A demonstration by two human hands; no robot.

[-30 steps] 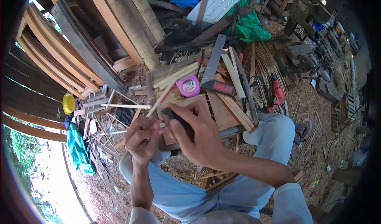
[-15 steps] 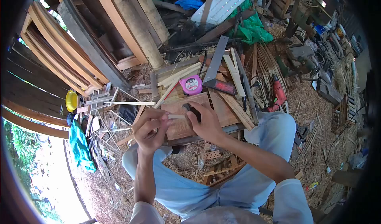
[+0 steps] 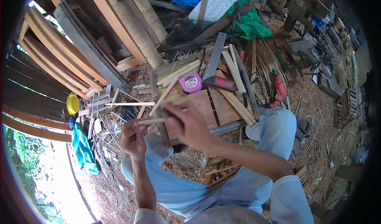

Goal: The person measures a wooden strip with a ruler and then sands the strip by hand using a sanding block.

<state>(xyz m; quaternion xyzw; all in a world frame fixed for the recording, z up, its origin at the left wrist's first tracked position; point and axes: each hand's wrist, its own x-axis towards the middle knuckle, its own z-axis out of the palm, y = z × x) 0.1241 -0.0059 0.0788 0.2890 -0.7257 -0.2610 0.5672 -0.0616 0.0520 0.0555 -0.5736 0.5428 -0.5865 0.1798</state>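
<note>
My left hand (image 3: 132,141) pinches one end of a short, thin wooden stick (image 3: 151,121), which points right toward my other hand. My right hand (image 3: 194,128), smeared by motion, has its fingers around a small dark block (image 3: 173,116) at the stick's far end. Both hands are over the left side of a low wooden work board (image 3: 202,109) between my knees. A pink tape measure (image 3: 191,83) lies just beyond my right hand, and a try square (image 3: 216,59) with a dark red-marked stock rests beside it.
A red power drill (image 3: 279,89) lies on the shavings to the right. Wood strips (image 3: 234,71) are spread on the board, and more scraps lie at left near a yellow hard hat or bowl (image 3: 72,104). Long timbers (image 3: 119,25) lean at the upper left.
My left hand has moved left and slightly down with the stick. My right hand has also shifted left with the dark block, and is now blurred.
</note>
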